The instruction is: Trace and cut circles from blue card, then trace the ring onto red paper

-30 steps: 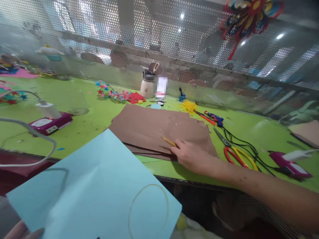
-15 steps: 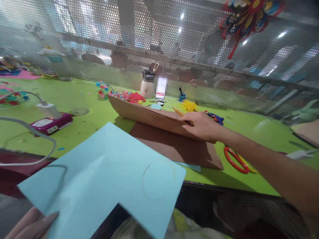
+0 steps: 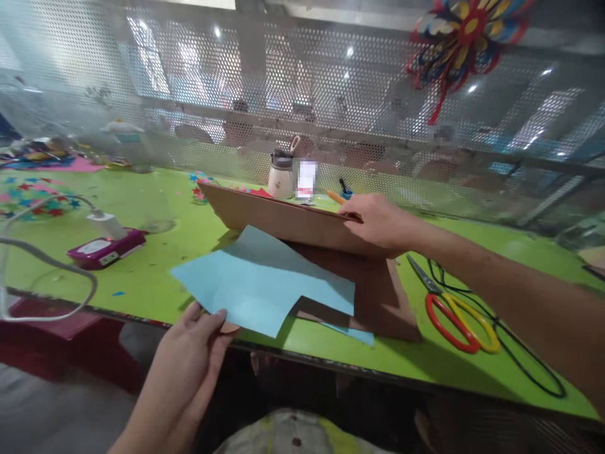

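My left hand pinches the near left edge of a light blue sheet of paper, which has a notch cut out of its near side. The sheet's far part reaches between the two halves of a brown cardboard folder. At the folder's raised flap, my right hand grips the top edge, with an orange pencil also tucked in its fingers. Another light blue piece of paper pokes out from beneath the folder's lower half.
Scissors with red and yellow handles lie right of the folder, by a black cord. On the left are a purple power strip and white cable. A bottle and a lit phone stand behind.
My left hand has carried the blue sheet forward from near my lap to the folder's opening. My right hand still holds the flap, now tilted up higher.
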Motion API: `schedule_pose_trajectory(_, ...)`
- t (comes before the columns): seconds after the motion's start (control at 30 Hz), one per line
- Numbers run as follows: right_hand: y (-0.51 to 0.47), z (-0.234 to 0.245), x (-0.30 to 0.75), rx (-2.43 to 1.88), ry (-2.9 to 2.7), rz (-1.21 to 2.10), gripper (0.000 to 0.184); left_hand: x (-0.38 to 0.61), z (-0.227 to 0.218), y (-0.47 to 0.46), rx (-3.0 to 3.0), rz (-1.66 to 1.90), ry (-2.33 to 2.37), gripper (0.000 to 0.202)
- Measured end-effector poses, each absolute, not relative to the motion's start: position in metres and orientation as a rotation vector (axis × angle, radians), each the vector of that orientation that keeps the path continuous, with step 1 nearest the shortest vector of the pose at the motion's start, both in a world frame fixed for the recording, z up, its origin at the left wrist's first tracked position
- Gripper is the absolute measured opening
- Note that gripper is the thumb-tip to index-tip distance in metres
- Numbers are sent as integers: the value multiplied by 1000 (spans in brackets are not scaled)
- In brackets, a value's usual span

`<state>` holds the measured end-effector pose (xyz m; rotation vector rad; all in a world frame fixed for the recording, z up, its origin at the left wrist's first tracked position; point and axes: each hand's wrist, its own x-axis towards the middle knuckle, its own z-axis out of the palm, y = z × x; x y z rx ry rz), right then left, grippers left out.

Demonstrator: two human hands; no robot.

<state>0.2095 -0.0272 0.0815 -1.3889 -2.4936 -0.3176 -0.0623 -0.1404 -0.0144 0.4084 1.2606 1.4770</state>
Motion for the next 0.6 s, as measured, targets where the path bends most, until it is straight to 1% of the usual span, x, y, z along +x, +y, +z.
schedule_pose_trajectory(0.07,-27,83,210,-1378,-2494,-336,23,-66,-19,-146,384,1480,1301,25)
schedule_pose_trajectory(0.23,-31,84,206,-1338,-2472,-344,26,-64,-34,-162,370,1364,1270,19)
schedule_pose_trajectory(0.4,-32,83,206,-1405,-2406,-382,26,-58,-36,-173,385,1299,1281,23)
schedule_pose_trajectory(0.6,-37,76,208,-1451,-2353,-274,26,-56,-42,-158,426,1337,1251,25)
